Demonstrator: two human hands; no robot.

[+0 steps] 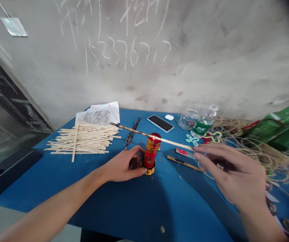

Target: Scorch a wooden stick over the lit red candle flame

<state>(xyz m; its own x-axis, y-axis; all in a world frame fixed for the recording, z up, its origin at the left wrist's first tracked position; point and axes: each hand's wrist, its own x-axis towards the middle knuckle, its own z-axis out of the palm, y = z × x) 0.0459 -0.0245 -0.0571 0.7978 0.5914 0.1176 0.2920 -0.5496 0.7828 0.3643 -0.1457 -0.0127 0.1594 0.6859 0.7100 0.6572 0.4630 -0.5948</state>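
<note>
My left hand (124,166) curls around a red-and-gold cylinder on a gold base (151,151), which stands upright on the blue table (124,208). A long thin wooden stick (154,136) with a darkened far part lies across the cylinder's top. My right hand (235,171) is blurred, and its index fingertip meets the stick's near end. Blur hides whether those fingers grip it. Below those fingers lie a red-handled utility knife (184,153) and a narrow wooden strip with a dark edge (183,163).
A heap of wooden sticks (81,141) lies at the table's left, before folded papers (97,115). Behind stand dark sticks (133,132), a smartphone (160,123), a glass jar (188,118) and a water bottle (203,124). Tangled twine (257,148) spreads right. A concrete wall rises behind.
</note>
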